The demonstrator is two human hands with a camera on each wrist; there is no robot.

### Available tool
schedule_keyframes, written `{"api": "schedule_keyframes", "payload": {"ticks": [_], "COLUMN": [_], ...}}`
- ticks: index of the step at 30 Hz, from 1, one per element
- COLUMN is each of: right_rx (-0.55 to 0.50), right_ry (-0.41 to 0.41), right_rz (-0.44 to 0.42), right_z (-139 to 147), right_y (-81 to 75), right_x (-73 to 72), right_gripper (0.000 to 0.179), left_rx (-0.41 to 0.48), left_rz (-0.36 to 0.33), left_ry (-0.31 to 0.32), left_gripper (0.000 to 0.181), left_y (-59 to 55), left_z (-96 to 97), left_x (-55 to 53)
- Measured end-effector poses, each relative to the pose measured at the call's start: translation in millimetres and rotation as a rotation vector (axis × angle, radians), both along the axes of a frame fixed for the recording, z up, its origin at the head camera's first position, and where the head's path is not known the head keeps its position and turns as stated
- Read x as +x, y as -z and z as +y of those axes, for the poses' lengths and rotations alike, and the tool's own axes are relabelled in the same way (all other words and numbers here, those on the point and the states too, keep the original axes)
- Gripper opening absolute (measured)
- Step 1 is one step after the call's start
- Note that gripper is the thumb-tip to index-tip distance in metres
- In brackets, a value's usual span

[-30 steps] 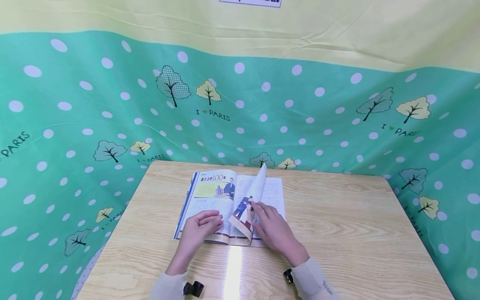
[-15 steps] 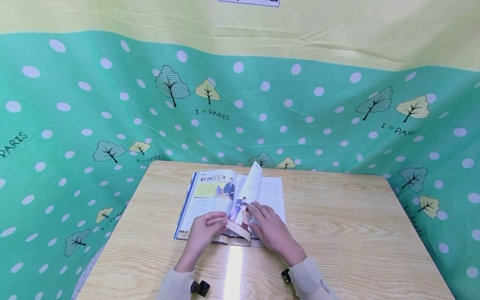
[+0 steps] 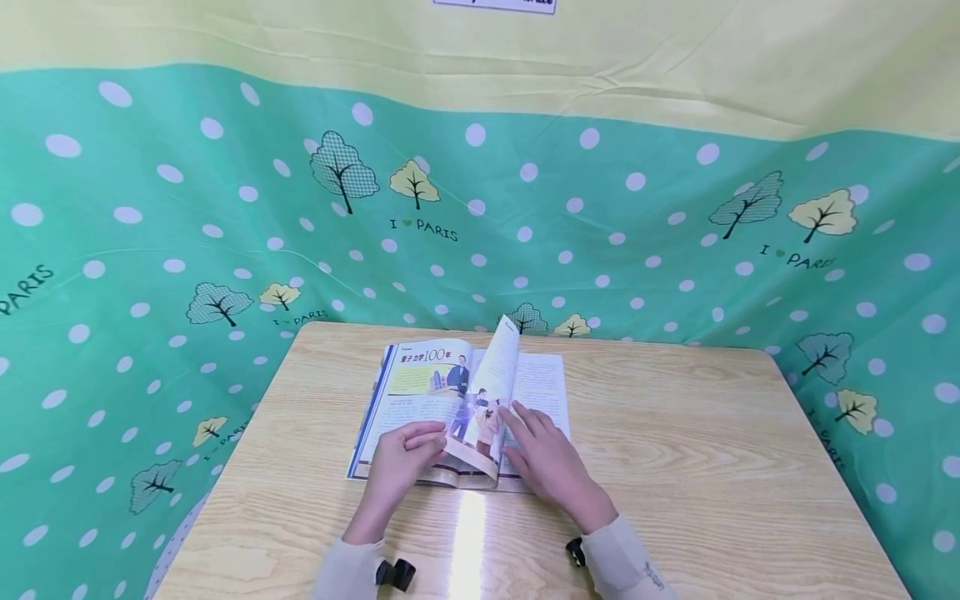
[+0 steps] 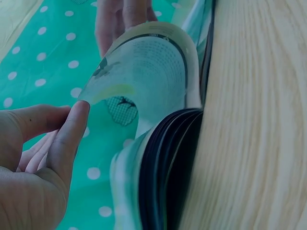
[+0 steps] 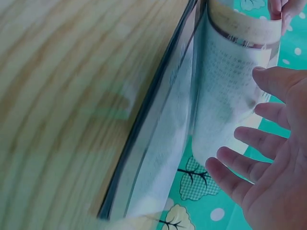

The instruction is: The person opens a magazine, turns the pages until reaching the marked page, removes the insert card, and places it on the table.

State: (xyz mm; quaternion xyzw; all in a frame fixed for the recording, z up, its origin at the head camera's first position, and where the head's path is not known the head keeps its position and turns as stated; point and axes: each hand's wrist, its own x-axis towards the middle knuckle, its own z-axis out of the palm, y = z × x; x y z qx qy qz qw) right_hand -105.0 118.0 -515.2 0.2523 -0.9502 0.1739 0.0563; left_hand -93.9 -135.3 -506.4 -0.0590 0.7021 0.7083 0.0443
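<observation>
An open magazine lies on the wooden table, with text and colour pictures on its pages. One page stands lifted and curls over toward the left. My left hand pinches the lower corner of that page between thumb and forefinger; the left wrist view shows the pinch and the curled page clearly. On the other side, my right hand hovers over the right half with its fingers spread. In the right wrist view its fingers are close to the raised page; contact is hard to tell.
The wooden table extends well to the right of the magazine. Behind it hangs a green dotted cloth printed with trees. A dark strap piece sits at the left cuff.
My left hand has moved right to the page's lower corner, taken hold of it and drawn it slightly left. The page leans further left. My right hand has hardly moved.
</observation>
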Motion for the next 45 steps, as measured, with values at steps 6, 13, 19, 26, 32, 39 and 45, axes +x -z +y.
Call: {"api": "schedule_keyframes", "payload": {"ticks": [6, 13, 19, 26, 32, 39, 45], "right_rx": [0.030, 0.074, 0.087, 0.104, 0.119, 0.103, 0.102], "right_ry": [0.031, 0.047, 0.043, 0.034, 0.032, 0.032, 0.026], "right_rz": [-0.010, -0.130, -0.233, -0.288, -0.283, -0.303, -0.318], "right_z": [11.1, 25.7, 33.5, 37.7, 38.1, 37.7, 38.7], "right_y": [-0.5, 0.7, 4.2, 5.9, 4.1, 1.0, 0.3], "right_x": [2.9, 10.1, 15.5, 17.3, 18.4, 19.4, 17.6], "right_gripper": [0.063, 0.071, 0.080, 0.083, 0.080, 0.073, 0.068], "left_rx": [0.024, -0.011, -0.040, -0.066, -0.077, -0.105, -0.129], "left_rz": [-0.011, -0.058, -0.065, -0.107, -0.139, -0.175, -0.186], "left_ry": [-0.056, -0.135, -0.184, -0.226, -0.249, -0.262, -0.264], "left_gripper": [0.026, 0.028, 0.032, 0.038, 0.039, 0.039, 0.037], "left_y": [-10.7, -17.2, -14.0, -10.6, -2.9, 8.4, 14.7], "left_z": [-19.4, -48.1, -69.9, -86.4, -96.6, -104.5, -108.4], "left_x": [3.0, 9.1, 14.2, 21.4, 22.3, 21.2, 20.7]}}
